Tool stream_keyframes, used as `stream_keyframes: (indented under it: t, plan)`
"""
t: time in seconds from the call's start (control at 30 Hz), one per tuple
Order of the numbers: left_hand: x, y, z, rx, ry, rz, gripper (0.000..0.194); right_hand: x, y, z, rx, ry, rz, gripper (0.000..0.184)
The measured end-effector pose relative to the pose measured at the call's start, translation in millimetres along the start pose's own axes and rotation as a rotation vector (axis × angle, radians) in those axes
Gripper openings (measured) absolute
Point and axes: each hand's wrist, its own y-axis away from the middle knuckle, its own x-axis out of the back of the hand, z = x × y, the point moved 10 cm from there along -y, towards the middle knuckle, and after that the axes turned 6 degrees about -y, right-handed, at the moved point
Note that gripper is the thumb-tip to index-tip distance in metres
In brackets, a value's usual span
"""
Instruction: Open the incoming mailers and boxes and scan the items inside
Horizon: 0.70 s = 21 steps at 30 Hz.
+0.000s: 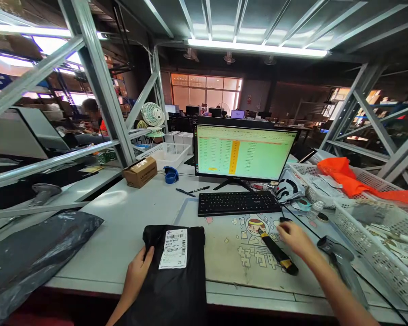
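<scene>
My left hand point(138, 270) is closed on the left edge of a black plastic mailer bag point(188, 290), thumb in front. The bag bears a white shipping label point(173, 249) and overhangs the desk's front edge. My right hand point(296, 239) is over the right side of the desk mat, fingers curled together. Just beyond its fingertips shows a small dark object point(285, 220), partly hidden; whether the fingers hold anything is unclear. A black and yellow utility knife point(277, 251) lies on the mat point(231, 267), left of this hand. To the right rests a grey barcode scanner point(339, 260).
A monitor point(244, 151) stands behind the black keyboard point(239, 203). White baskets point(370, 235) line the right side. At left lie a grey wrapped parcel point(41, 258), a small cardboard box point(140, 172), a blue tape roll point(170, 174) and pens point(199, 189). Metal rack posts point(100, 81) frame the desk.
</scene>
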Motion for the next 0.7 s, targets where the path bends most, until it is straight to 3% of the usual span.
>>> stream_keyframes:
  t: [0.1, 0.23, 0.43, 0.57, 0.7]
  plan:
    - [-1.9, 1.6, -3.5, 0.06, 0.014, -0.046, 0.062, -40.7, -50.0, -55.8, 0.066, 0.021, -0.023, 0.042]
    - [1.9, -4.8, -3.9, 0.049, 0.0, -0.008, 0.061, -61.6, -92.3, -71.9, 0.057, 0.07, 0.007, 0.045]
    - [3.4, -8.3, 2.2, 0.012, 0.022, 0.013, 0.054, -77.1, -125.8, -102.1, 0.062, 0.083, 0.005, 0.052]
    - [9.8, -3.5, 3.5, -0.018, 0.059, 0.058, 0.046, -87.8, -127.3, -98.9, 0.015, 0.086, -0.065, 0.055]
    - [7.8, -7.2, -0.1, -0.014, 0.1, 0.06, 0.043, -82.4, -98.4, -66.9, -0.013, 0.098, -0.054, 0.059]
